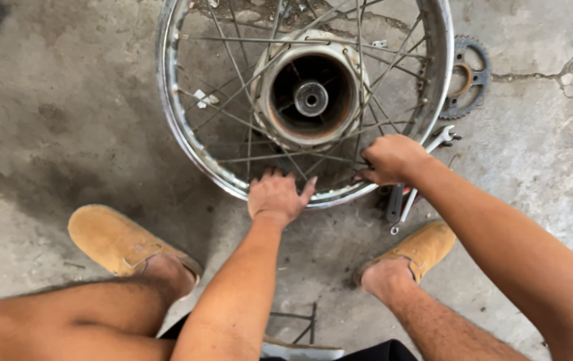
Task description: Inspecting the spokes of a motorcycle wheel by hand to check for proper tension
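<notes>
Head view, looking down at a bare spoked wheel lying flat on the concrete floor in the upper middle of the frame, its hub facing up with the rusty drum hollow open to the camera. The left hand rests palm down on the near arc of the rim at lower centre, fingers spread and flat, gripping nothing. The right hand sits just right of it, at the lower right of the rim, its fingers curled closed around the spokes where they meet the rim; whether a small tool is pinched there cannot be told. The spokes under the right hand run up and to the left toward the hub, so their long axis points away from the person, and the right hand is the nearer of the two to them. Just beside the right wrist, wrenches lie on the floor outside the rim; a toothed sprocket lies at the upper right, touching or nearly touching the rim. Two tan shoes flank the forearms at lower left and lower right.
</notes>
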